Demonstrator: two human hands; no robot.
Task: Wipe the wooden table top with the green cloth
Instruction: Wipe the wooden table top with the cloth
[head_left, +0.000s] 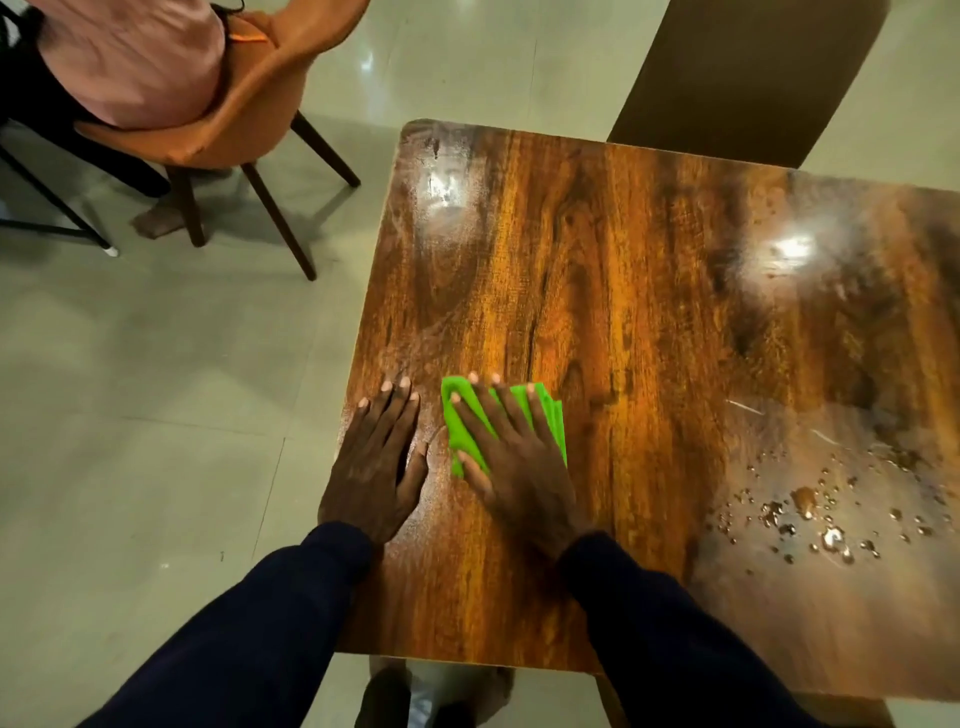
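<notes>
A glossy wooden table top (649, 270) fills the right half of the view. A folded green cloth (460, 431) lies flat on it near the left edge. My right hand (511, 462) presses on the cloth with straight, spread fingers and covers most of it. My left hand (376, 462) rests flat on the bare wood just left of the cloth, close to the table's left edge. Water drops (810, 509) lie scattered on the table at the near right.
An orange chair (249, 104) with dark legs stands on the tiled floor at the far left, and a person in pink (130, 62) sits on it. A brown chair back (748, 73) stands beyond the table's far edge. My shoes (384, 696) show under the near edge.
</notes>
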